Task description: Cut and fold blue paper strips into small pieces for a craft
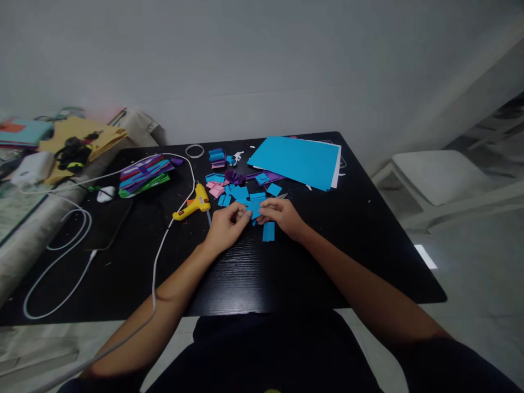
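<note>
A small piece of blue paper [254, 209] is pinched between my two hands over the dark table. My left hand [227, 222] is closed with thumb and fingers on its left edge. On its right edge my right hand [282, 216] is closed, fingertips pressed together. A blue paper strip [268, 231] lies just under my right hand. Around my fingertips are more cut blue pieces [239, 193], and part of a pair of scissors [282, 196] pokes out behind my right hand. A yellow glue gun [193, 204] lies left of my left hand.
Pink paper pieces [216, 189] and a purple fringed strip [234, 177] lie behind my hands. A large blue sheet [298, 161] covers the back right. Left are folded coloured strips [146, 173], a phone [109, 225] and a white cable [159, 245] crossing my left forearm.
</note>
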Action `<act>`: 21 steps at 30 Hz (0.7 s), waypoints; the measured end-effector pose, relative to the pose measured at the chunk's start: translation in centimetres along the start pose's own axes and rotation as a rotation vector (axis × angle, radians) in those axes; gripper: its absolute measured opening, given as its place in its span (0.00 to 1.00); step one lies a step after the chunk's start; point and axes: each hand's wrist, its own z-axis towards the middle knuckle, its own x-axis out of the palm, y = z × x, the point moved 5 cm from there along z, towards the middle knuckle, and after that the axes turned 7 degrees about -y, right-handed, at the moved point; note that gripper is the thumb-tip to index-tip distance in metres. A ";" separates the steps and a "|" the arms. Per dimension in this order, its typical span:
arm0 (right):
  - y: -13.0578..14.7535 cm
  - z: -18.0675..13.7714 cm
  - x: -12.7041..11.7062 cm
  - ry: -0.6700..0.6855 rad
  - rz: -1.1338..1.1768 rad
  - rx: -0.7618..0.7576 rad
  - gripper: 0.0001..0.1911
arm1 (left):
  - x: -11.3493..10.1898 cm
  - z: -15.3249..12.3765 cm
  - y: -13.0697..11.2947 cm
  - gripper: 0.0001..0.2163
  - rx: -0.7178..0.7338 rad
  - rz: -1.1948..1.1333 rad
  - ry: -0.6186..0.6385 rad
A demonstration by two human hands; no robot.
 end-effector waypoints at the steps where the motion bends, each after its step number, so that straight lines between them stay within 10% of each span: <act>1: 0.0 0.0 0.0 0.002 -0.002 0.000 0.15 | 0.0 0.0 0.0 0.11 -0.003 0.001 -0.002; 21: 0.8 -0.2 0.3 -0.002 -0.086 -0.057 0.22 | -0.9 0.7 0.8 0.13 -0.206 -0.232 -0.088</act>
